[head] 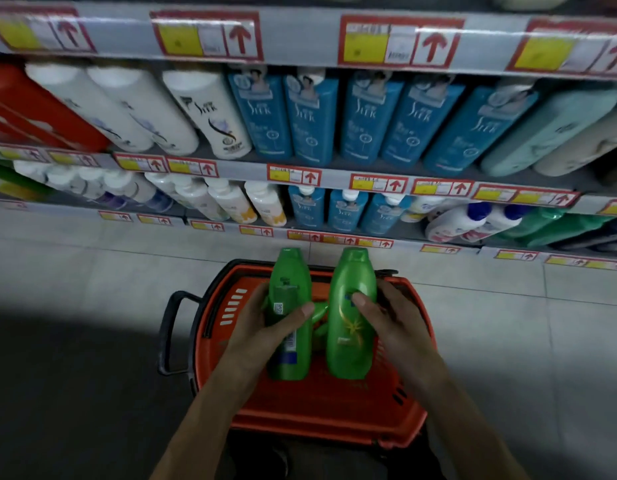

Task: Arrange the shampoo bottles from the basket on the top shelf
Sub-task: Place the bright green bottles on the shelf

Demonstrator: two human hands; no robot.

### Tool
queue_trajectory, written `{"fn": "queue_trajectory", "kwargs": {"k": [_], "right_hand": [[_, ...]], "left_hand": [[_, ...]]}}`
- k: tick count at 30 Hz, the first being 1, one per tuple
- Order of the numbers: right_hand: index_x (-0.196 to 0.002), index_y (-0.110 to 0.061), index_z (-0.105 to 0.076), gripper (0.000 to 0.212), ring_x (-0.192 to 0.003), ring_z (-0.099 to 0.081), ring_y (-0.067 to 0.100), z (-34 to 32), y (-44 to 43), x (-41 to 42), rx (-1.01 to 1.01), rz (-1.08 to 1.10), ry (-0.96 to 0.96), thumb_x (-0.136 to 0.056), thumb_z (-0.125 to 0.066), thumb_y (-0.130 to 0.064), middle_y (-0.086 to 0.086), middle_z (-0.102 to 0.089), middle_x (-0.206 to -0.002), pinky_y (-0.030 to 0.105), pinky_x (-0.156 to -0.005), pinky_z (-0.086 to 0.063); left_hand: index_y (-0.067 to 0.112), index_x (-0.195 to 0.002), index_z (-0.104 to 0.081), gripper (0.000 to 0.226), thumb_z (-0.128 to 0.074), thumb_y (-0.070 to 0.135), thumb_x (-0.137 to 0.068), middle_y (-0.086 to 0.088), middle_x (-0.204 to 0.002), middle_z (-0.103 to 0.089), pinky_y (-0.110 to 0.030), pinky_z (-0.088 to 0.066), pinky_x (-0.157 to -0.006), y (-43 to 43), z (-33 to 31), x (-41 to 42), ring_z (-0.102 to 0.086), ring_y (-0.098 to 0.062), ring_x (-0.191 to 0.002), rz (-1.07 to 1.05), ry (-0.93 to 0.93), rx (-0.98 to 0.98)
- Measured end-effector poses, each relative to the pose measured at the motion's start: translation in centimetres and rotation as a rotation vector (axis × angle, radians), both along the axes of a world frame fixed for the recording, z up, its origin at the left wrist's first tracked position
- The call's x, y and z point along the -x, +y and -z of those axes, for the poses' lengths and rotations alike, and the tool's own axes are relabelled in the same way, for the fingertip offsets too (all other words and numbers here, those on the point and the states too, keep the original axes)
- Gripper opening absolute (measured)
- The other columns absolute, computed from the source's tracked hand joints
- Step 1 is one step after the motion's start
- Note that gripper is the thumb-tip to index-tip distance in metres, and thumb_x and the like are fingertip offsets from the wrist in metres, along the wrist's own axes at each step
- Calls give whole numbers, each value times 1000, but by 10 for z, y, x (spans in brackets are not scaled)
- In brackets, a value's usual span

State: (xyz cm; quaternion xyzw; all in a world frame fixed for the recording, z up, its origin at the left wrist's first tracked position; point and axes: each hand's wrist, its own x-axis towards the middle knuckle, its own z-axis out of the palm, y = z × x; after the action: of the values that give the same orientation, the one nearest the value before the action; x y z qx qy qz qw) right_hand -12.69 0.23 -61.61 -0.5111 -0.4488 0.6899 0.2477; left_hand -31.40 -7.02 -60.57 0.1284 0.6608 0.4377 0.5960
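Grey all across the top: facing a tall metal store shelving unit (300,38) edged with red-and-yellow price tags (399,41), stocked with blue rectangular bottles (314,126) and white rounded bottles (210,116). Looking down into an orange slotted plastic basket (317,410) with a black loop handle (167,336). Holding two glossy green plastic shampoo bottles with flip caps just above the basket, side by side, caps pointing toward the shelves. Gripping the left green bottle (289,271), back label and barcode showing, in the left hand (253,329), thumb lying across it. Wrapping the right hand (393,323) round the right green bottle (350,344), gold starburst label showing. Glimpsing a third green bottle (319,313) lying in the basket between them.
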Motion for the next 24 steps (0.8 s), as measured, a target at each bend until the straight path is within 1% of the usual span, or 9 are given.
{"fn": "queue_trajectory", "kwargs": {"k": [3,7,10,12,14,16,18,21,24], "right_hand": [[-109,-13,-68,33,-88,-72,9,-50,9,-6,-42,47,24,-83,-66,-34,-4,-75,-94,18,-70,-53],[-109,-16,-69,36,-93,-71,20,-113,16,-20,-76,118,30,-82,-64,-39,3,-74,-97,36,-79,-58],[-109,-19,-70,35,-97,-70,21,-160,19,-33,-94,170,74,-81,-65,-39,4,-74,-102,39,-84,-58],[-108,-21,-71,34,-96,-70,20,-189,22,-40,-115,186,101,-80,-66,-39,4,-74,-101,31,-78,-59],[-107,-19,-71,33,-93,-71,18,-220,26,-47,-161,187,121,-81,-65,-39,4,-74,-99,26,-75,-58],[-107,-20,-71,31,-92,-70,17,-252,32,-53,-212,184,132,-83,-65,-38,4,-73,-98,28,-77,-59],[-108,-21,-71,28,-92,-71,17,-281,38,-59,-243,184,156,-85,-64,-36,4,-74,-99,28,-76,-59],[-107,-20,-72,26,-89,-72,17,-324,46,-69,-249,215,222,-86,-65,-33,5,-75,-97,23,-72,-57],[-104,-22,-73,21,-87,-72,15,-369,52,-83,-243,219,273,-87,-65,-32,6,-75,-96,20,-69,-56]], "left_hand": [[23,-123,-61,76,-90,33,-53,5,-100,-76,-19,-56,-66,10,-44,-7,-73,-13,-93,33,61,-34],[23,-118,-61,73,-93,37,-54,6,-82,-73,-18,-54,-59,22,-99,-19,-72,-11,-76,35,85,-26],[18,-123,-62,62,-85,36,-68,-5,-78,-67,-31,-52,-59,34,-138,-29,-66,-18,-65,-4,-30,-35],[12,-121,-63,59,-78,39,-70,-9,-82,-66,-35,-51,-61,44,-165,-34,-64,-21,-67,-21,-120,-48],[8,-119,-65,65,-82,47,-69,-13,-92,-71,-35,-53,-64,54,-194,-40,-66,-24,-74,-12,-152,-55],[11,-125,-65,73,-76,54,-67,-16,-109,-73,-36,-55,-69,62,-227,-48,-70,-29,-89,-32,-122,-63],[11,-127,-64,78,-74,56,-63,-16,-113,-73,-36,-56,-69,69,-256,-56,-72,-30,-95,-62,-94,-84],[13,-114,-73,67,-75,56,-62,-13,-105,-76,-33,-58,-63,77,-303,-71,-75,-25,-87,-66,-142,-147],[20,-111,-76,53,-72,57,-73,-12,-115,-74,-37,-58,-75,82,-349,-89,-73,-26,-101,-23,-183,-221]]}}
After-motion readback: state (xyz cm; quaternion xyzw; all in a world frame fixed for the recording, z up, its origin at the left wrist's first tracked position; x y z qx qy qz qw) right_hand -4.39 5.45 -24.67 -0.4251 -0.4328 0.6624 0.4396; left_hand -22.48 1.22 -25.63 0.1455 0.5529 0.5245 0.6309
